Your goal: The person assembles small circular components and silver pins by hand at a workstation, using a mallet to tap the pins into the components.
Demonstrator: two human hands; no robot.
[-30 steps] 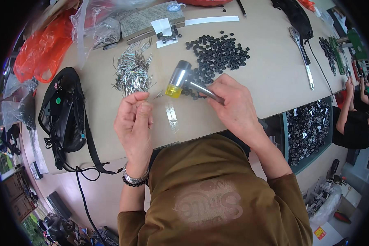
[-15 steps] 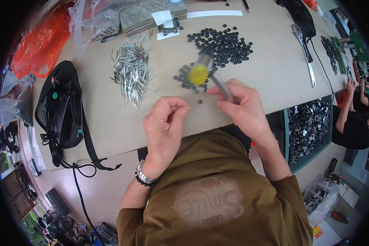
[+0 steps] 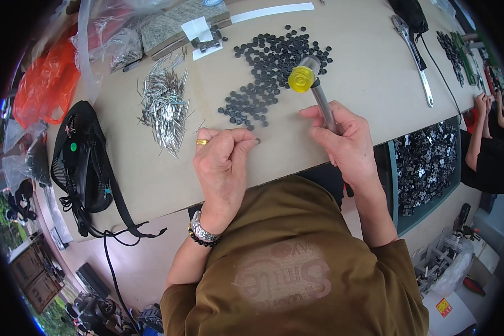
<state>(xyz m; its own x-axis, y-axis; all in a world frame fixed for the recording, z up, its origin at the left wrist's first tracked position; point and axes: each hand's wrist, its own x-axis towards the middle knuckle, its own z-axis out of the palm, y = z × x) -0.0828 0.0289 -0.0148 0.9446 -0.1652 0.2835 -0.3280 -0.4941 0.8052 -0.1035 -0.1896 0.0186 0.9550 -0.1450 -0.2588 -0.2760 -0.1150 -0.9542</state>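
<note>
My right hand (image 3: 347,137) grips the grey handle of a mallet (image 3: 305,77). The mallet's yellow face hangs over the right part of a pile of small black round pieces (image 3: 288,53). Thumb and forefinger of my left hand (image 3: 223,159) are pinched together at the table. A single black round piece (image 3: 257,141) shows at these fingertips; whether they grip it or a thin pin is hidden. A looser group of the same pieces (image 3: 246,103) lies just beyond. To the left is a heap of thin silvery metal pins (image 3: 165,106).
A black mesh bag (image 3: 84,162) with straps lies at the left. Behind are a grey stone block (image 3: 179,28) and an orange plastic bag (image 3: 45,84). An adjustable wrench (image 3: 414,59) lies at right, above a green bin (image 3: 395,190) of small metal parts. Another person's arm (image 3: 479,134) shows far right.
The mallet has swung up and to the right, away from the loose group, and is no longer blurred. My left fingertips now meet the single round piece. The whole view has shifted slightly.
</note>
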